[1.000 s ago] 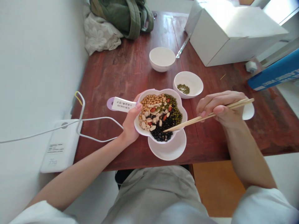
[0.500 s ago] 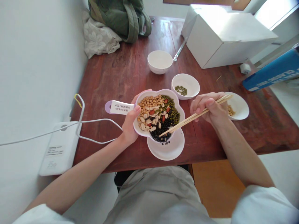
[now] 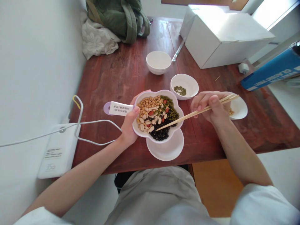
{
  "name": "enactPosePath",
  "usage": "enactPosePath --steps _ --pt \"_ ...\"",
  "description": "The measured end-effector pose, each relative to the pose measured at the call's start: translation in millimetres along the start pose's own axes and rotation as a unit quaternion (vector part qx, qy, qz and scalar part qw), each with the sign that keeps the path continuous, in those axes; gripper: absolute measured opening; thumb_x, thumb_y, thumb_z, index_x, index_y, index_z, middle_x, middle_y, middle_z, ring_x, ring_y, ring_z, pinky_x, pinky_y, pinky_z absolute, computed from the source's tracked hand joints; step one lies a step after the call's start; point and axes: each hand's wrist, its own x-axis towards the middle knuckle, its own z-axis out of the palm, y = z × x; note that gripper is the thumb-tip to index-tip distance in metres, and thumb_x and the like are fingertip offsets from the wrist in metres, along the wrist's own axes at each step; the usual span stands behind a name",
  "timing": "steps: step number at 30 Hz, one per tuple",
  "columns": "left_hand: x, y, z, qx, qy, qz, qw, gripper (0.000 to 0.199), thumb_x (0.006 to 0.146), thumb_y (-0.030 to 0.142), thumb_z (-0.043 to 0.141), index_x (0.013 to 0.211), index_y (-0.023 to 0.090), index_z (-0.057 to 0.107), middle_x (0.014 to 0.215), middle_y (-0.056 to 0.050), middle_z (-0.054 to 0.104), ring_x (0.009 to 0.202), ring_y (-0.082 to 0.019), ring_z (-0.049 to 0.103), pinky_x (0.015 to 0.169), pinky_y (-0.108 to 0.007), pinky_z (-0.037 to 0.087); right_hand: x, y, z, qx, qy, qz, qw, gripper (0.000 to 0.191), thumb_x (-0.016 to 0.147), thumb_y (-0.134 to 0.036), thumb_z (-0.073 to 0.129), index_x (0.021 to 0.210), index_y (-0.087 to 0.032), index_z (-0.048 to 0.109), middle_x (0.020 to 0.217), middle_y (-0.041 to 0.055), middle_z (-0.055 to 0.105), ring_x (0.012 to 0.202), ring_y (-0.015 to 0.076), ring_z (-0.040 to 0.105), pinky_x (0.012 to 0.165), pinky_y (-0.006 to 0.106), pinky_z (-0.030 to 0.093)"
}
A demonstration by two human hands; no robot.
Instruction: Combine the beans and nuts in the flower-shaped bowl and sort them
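My left hand [image 3: 130,123] grips the lobed, lilac-edged tray [image 3: 173,133] by its left side, near a labelled handle [image 3: 120,108]. Yellow soybeans [image 3: 149,102], green mung beans [image 3: 172,109], black beans [image 3: 161,135] and scattered peanuts [image 3: 142,126] fill it. Wooden chopsticks [image 3: 184,118] are held in my right hand [image 3: 213,107], their tips together at the black beans; I cannot tell whether a bean is between them. A white bowl [image 3: 165,153] lies partly hidden under the tray. Just beyond the tray, another bowl [image 3: 191,87] contains some mung beans.
A third white bowl [image 3: 158,63] stands farther back. Behind my right hand is a bowl [image 3: 242,107] with some yellow beans. A white box [image 3: 225,47], green bag [image 3: 112,18] and blue tube [image 3: 269,70] surround the table's far side. A power bank [image 3: 56,153] with cable lies left.
The chopstick tips have shifted slightly left and up within the black beans. A few black beans seen over the lower bowl are no longer visible. The tray stays in my left hand.
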Motion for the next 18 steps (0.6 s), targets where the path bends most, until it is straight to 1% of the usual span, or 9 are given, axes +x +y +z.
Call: enactPosePath --steps 3,6,8,11,14,16,18 --pt "-0.6 0.2 -0.1 0.000 -0.009 0.006 1.000 0.052 0.093 0.055 0.071 0.136 0.025 0.072 0.133 -0.009 0.080 0.151 -0.041 0.060 0.124 -0.056 0.054 -2.7 -2.8 0.4 -0.023 -0.006 0.003 1.000 0.045 0.107 -0.048 0.071 0.074 -0.020 0.085 0.063 0.0077 0.071 0.051 0.0190 0.067 0.040 0.030 0.048" --pt "-0.9 0.8 0.2 0.001 -0.019 0.013 1.000 0.053 0.093 0.056 0.071 0.137 0.026 0.072 0.133 -0.009 0.080 0.152 -0.041 0.059 0.124 -0.056 0.054 -5.3 -4.0 0.4 -0.035 -0.012 0.002 0.999 0.047 0.106 -0.048 0.071 0.071 -0.020 0.084 0.063 0.0081 0.072 0.051 0.0194 0.068 0.042 0.031 0.049" --pt "-0.8 1.1 0.5 0.002 -0.021 0.014 1.000 0.053 0.092 0.056 0.073 0.137 0.027 0.072 0.133 -0.009 0.080 0.153 -0.041 0.058 0.123 -0.056 0.054 -5.9 -3.7 1.3 -0.026 -0.014 0.012 0.999 0.047 0.107 -0.048 0.071 0.071 -0.020 0.084 0.063 0.0086 0.072 0.050 0.0193 0.067 0.041 0.031 0.048" --pt "-0.5 0.7 0.5 0.002 -0.018 0.010 1.000 0.056 0.090 0.058 0.075 0.136 0.027 0.072 0.133 -0.010 0.080 0.151 -0.043 0.059 0.122 -0.057 0.055 -5.0 -1.9 3.7 0.005 -0.015 0.041 0.999 0.046 0.106 -0.049 0.071 0.072 -0.020 0.085 0.063 0.0086 0.072 0.047 0.0185 0.064 0.036 0.030 0.044" --pt "-0.2 0.0 0.4 0.002 -0.008 0.011 1.000 0.059 0.088 0.059 0.076 0.137 0.026 0.071 0.132 -0.011 0.080 0.150 -0.043 0.060 0.122 -0.057 0.055 -3.7 0.9 5.5 0.037 -0.003 0.052 0.998 0.047 0.103 -0.053 0.074 0.070 -0.021 0.083 0.059 0.0068 0.068 0.045 0.0178 0.062 0.033 0.028 0.043" --pt "-0.1 -0.4 0.3 0.001 -0.006 0.015 1.000 0.059 0.089 0.057 0.076 0.139 0.026 0.070 0.132 -0.010 0.080 0.151 -0.042 0.060 0.123 -0.057 0.054 -3.6 2.2 6.0 0.043 0.006 0.053 0.998 0.047 0.102 -0.054 0.075 0.070 -0.021 0.083 0.058 0.0064 0.068 0.047 0.0183 0.064 0.033 0.028 0.043" --pt "0.0 -0.8 0.0 0.001 -0.006 0.017 1.000 0.059 0.090 0.057 0.075 0.139 0.026 0.070 0.133 -0.010 0.080 0.151 -0.042 0.060 0.124 -0.056 0.053 -4.2 2.3 6.1 0.029 0.010 0.056 0.998 0.046 0.102 -0.055 0.075 0.071 -0.022 0.084 0.061 0.0081 0.071 0.050 0.0194 0.067 0.035 0.028 0.044"
